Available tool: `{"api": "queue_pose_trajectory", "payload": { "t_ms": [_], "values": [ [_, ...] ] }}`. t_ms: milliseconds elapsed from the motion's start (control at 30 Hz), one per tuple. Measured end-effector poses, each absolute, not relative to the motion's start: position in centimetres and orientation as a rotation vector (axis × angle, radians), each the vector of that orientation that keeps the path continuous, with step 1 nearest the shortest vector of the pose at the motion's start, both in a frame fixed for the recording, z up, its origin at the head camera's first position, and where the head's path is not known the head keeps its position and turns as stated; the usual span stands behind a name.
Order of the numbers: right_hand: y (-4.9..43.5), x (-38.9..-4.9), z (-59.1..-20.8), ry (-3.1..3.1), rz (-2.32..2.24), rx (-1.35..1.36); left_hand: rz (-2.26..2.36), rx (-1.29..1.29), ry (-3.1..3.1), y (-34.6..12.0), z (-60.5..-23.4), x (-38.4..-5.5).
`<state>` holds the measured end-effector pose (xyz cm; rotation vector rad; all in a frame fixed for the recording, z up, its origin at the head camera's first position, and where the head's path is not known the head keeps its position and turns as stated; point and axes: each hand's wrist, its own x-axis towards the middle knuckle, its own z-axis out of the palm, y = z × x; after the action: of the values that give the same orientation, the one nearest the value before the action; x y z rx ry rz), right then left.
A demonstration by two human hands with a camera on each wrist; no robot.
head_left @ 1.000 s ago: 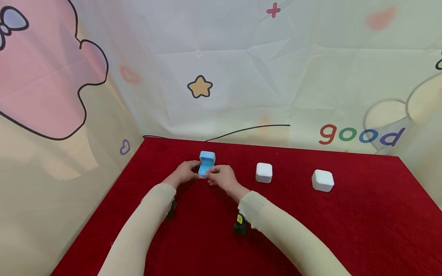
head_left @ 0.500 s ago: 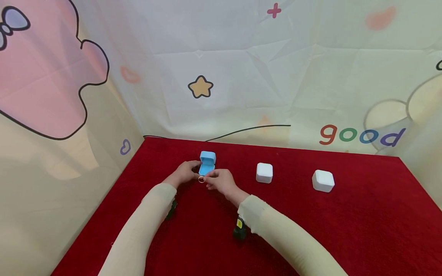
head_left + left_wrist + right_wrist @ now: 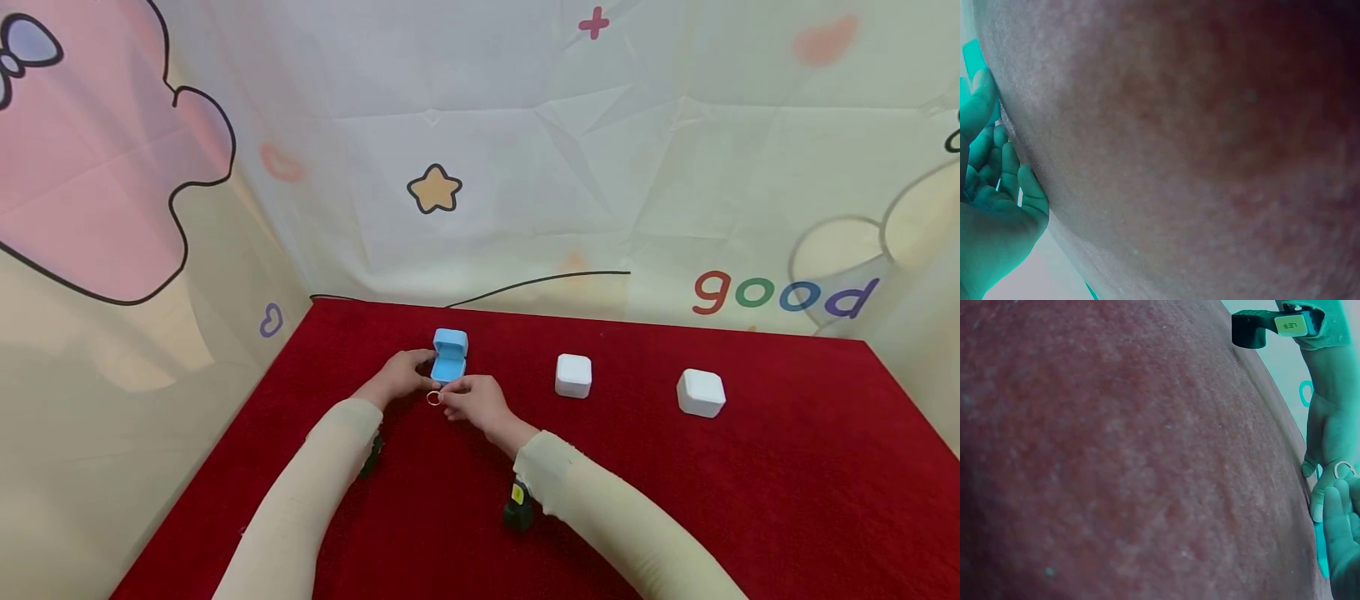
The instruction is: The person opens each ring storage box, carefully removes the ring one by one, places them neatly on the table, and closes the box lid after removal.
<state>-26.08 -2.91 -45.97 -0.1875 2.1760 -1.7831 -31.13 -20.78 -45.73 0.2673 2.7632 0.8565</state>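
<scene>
A light blue ring box (image 3: 451, 342) stands on the red cloth with its lid raised. My left hand (image 3: 399, 377) grips it at the left side, thumb near its front corner. In the left wrist view, the thumb of that hand (image 3: 991, 212) touches the box, partly cut off by the frame edge. Just in front of the box, my right hand (image 3: 483, 405) pinches a thin ring (image 3: 428, 398) between thumb and fingertips. The right wrist view shows the ring (image 3: 1336, 467) held up close to the left hand (image 3: 1334, 428).
Two closed white boxes (image 3: 573, 375) (image 3: 701, 392) stand on the red cloth (image 3: 600, 467) to the right. A printed curtain (image 3: 525, 167) hangs behind and at the sides. Dark cameras are strapped under both wrists.
My right hand has drawn the ring out from the box's front, toward me and slightly left. The left hand and the box have stayed in place.
</scene>
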Motion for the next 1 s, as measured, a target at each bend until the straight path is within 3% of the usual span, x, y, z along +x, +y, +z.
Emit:
{"api": "queue_pose_trajectory", "payload": {
  "t_ms": [1000],
  "values": [
    [-3.5,-24.7,-47.1,2.127,-1.753,-0.246,0.868,0.255,2.748,-20.7,-45.6,-30.9]
  ]
}}
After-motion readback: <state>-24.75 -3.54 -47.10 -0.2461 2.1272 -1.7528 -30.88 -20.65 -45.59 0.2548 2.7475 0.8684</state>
